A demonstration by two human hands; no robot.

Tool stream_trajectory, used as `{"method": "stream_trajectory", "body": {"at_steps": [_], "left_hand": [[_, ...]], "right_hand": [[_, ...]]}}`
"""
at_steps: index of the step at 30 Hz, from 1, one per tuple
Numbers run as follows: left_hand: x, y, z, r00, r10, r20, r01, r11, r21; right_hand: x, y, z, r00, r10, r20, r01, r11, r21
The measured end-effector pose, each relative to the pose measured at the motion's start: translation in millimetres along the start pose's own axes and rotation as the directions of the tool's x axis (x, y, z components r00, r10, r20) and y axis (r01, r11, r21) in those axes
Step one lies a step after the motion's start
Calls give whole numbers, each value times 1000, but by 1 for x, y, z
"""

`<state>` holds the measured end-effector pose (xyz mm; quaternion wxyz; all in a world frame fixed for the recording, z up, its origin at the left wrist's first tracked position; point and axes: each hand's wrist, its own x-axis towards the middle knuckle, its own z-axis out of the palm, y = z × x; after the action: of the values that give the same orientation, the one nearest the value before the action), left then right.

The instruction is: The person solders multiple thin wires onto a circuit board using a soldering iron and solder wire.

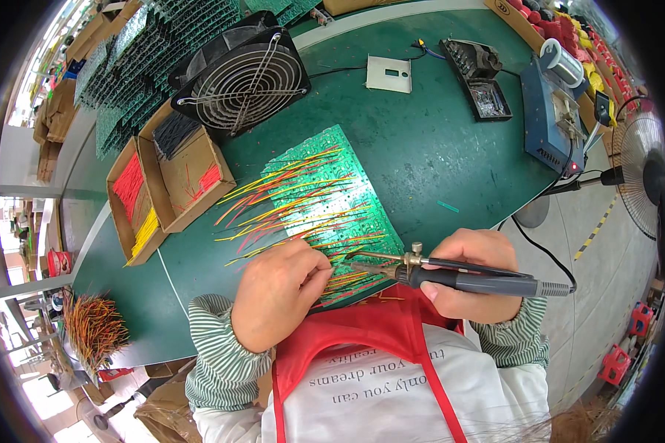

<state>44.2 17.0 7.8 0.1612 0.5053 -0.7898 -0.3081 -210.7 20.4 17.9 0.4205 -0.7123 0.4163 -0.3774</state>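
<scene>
My right hand (474, 252) grips a dark-handled soldering iron (488, 282) with a brass-fitted solder feed guide along it. The iron's tip points left, low over the near part of a green circuit board panel (380, 214). Rows of red, yellow and black wires (288, 193) stick out from the panel toward the left. My left hand (281, 289) is closed in a pinch at the panel's near left edge, close to the iron's tip. A thin wire seems to be between its fingertips, mostly hidden by them.
Cardboard boxes (161, 229) of cut wires and a black fan (247, 85) stand at the left. At the far right are a soldering iron stand (480, 74) and a blue solder feeder (545, 118). A wire bundle (96, 331) lies at the left edge; the iron's cord (539, 246) hangs right.
</scene>
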Motion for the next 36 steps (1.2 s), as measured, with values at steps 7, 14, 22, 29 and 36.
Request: {"method": "stream_trajectory", "body": {"at_steps": [7,14,22,29,36], "left_hand": [[0,0,-5,1000,-3,-1,3,1000,17],[8,-54,-91,966,-189,-179,215,966,141],[55,-182,-108,916,-334,-222,368,921,131],[65,-183,-97,881,-464,-95,470,881,58],[54,-187,-95,882,-395,-256,381,919,-106]], "right_hand": [[0,3,-6,999,14,-37,-12,997,70],[-5,7,-17,995,35,-97,-32,999,34],[-1,7,-18,988,91,-127,-86,995,48],[8,9,-19,984,117,-137,-112,993,43],[9,9,-20,987,87,-138,-85,996,22]]}}
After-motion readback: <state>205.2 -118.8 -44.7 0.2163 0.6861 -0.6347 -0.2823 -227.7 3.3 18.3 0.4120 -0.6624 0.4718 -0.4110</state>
